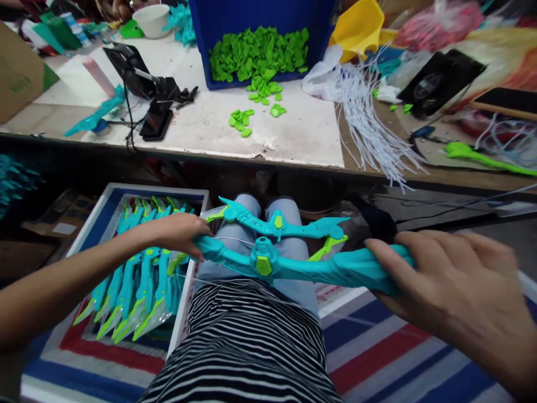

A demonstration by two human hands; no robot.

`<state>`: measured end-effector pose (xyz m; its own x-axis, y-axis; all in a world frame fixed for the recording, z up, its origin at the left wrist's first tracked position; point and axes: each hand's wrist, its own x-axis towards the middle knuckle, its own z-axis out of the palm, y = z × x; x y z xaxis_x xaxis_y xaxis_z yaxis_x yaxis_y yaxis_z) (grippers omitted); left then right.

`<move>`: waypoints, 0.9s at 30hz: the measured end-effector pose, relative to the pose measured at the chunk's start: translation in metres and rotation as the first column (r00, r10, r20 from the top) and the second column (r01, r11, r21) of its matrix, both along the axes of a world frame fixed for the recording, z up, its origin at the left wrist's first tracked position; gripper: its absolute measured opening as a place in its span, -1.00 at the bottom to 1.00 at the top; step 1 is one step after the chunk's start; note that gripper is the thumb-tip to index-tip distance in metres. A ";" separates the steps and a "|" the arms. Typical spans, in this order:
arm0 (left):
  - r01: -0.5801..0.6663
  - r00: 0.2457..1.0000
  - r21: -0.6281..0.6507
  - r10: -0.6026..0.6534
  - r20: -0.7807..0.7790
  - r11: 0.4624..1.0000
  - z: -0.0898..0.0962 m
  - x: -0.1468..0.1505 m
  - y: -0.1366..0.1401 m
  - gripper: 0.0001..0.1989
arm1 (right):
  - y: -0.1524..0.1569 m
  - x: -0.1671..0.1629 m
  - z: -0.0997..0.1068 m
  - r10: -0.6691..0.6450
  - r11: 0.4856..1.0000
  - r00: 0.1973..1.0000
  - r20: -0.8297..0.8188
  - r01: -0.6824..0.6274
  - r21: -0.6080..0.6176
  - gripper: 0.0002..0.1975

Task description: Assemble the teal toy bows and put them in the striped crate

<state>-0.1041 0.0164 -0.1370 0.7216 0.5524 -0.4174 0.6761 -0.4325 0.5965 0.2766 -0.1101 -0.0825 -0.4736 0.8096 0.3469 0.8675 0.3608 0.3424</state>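
Observation:
Above my lap, my left hand [178, 232] and my right hand [457, 291] grip the two ends of a teal toy bow [302, 270] with a lime-green piece at its middle. Fingers of both hands are closed around it. Just behind it, over my knees, lies another teal toy bow [293, 229] with lime-green tips; whether the two are joined cannot be made out. A thin white string crosses near the left end. Beside my left forearm, a striped-lined crate [107, 193] holds several similar teal bows [142, 280] in a row.
On the worktable [302, 134] ahead stands a blue bin [262, 14] of small green pieces [260, 53], some spilled in front. White strings [364, 112] hang over the table edge. A black phone [156, 124], a stand and a black fan-like device [440, 81] are also there.

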 end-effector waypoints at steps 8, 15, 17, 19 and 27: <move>-0.299 0.945 0.509 0.176 0.275 0.807 0.044 -0.036 0.007 -0.55 | 0.033 0.004 0.021 0.181 0.983 0.977 0.118 -0.176 -0.050 -0.66; -0.512 0.852 0.554 0.306 0.425 0.657 0.061 -0.052 -0.002 -0.52 | 0.061 -0.014 0.029 0.282 0.957 0.957 0.059 -0.285 0.049 -0.66; -0.513 0.856 0.599 0.314 0.410 0.615 0.065 -0.056 -0.002 -0.52 | 0.069 -0.020 0.029 0.282 0.951 0.954 0.098 -0.292 0.102 -0.64; -0.494 0.869 0.648 0.307 0.389 0.579 0.069 -0.059 -0.001 -0.50 | 0.077 -0.024 0.029 0.334 0.922 0.930 0.151 -0.356 0.152 -0.65; -0.512 0.840 0.846 0.290 0.458 0.147 0.082 -0.083 -0.001 -0.43 | 0.115 -0.047 0.031 0.313 0.880 0.914 0.259 -0.382 0.282 -0.60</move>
<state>-0.1871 0.0156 -0.0550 0.2491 0.6855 0.6841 0.8960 -0.4313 0.1059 0.2296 0.0051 -0.0510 -0.7900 0.4406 0.4263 0.6073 0.4671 0.6427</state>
